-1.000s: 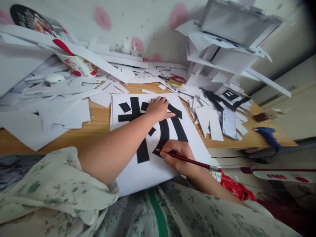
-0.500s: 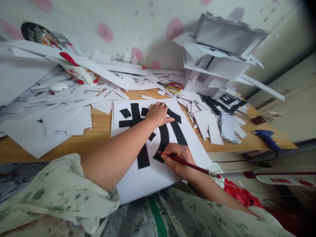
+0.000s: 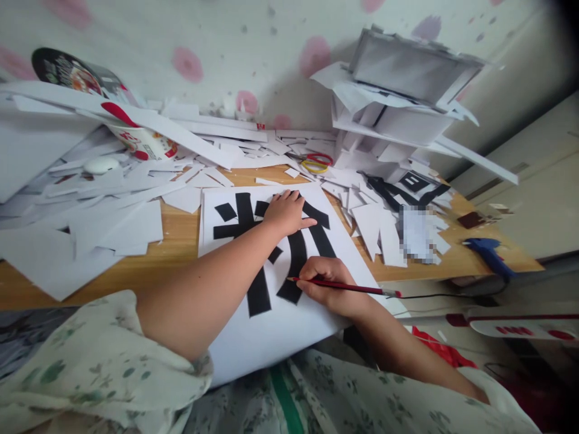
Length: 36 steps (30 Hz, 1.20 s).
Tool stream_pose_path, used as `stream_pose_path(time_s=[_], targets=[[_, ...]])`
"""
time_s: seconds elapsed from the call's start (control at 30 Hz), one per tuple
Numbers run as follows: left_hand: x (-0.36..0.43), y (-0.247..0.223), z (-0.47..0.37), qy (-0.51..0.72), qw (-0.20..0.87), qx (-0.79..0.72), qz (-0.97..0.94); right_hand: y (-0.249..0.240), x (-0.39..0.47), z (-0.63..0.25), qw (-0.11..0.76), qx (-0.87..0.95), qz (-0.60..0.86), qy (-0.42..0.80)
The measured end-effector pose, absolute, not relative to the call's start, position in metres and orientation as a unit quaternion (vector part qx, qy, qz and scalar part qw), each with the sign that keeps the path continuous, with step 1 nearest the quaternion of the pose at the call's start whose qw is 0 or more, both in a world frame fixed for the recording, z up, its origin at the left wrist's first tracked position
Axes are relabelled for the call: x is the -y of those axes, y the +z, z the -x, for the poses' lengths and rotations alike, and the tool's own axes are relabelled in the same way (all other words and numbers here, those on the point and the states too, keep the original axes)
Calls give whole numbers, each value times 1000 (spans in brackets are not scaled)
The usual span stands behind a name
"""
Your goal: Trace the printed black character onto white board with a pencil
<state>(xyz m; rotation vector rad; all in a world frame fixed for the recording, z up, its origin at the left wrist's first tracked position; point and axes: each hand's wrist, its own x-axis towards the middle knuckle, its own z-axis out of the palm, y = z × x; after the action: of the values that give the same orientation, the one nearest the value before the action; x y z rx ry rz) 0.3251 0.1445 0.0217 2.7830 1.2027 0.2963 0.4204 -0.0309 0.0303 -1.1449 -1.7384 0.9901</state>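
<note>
A large black character cut-out lies on a white sheet at the table's front edge. My left hand rests flat on the upper part of the black shape, fingers spread, partly covering it. With my right hand I grip a dark red pencil. Its tip meets the left edge of the curved black stroke near that stroke's lower end. The pencil's eraser end points to the right.
White paper scraps cover the table's left and back. Scissors with red and yellow handles lie behind the sheet. Stacked white boards stand back right. A blue glue gun and a paper cup are also on the table.
The pencil has swung flatter, its eraser end now higher, and my right hand has turned with it. My left hand stays on the black shape. The whole view has shifted slightly.
</note>
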Motion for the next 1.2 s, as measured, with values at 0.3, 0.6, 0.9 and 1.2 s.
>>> stream_pose_path(time_s=[0.3, 0.6, 0.9, 1.2], targets=[[-145, 21, -325, 98, 37, -393, -914, 29, 28, -420, 415, 672, 487, 373], [-146, 22, -326, 93, 48, -392, -914, 33, 30, -419, 420, 691, 491, 323], [-145, 23, -326, 87, 53, -394, -913, 26, 27, -420, 433, 654, 533, 318], [-147, 20, -326, 98, 56, -395, -912, 25, 28, -418, 424, 646, 555, 308]])
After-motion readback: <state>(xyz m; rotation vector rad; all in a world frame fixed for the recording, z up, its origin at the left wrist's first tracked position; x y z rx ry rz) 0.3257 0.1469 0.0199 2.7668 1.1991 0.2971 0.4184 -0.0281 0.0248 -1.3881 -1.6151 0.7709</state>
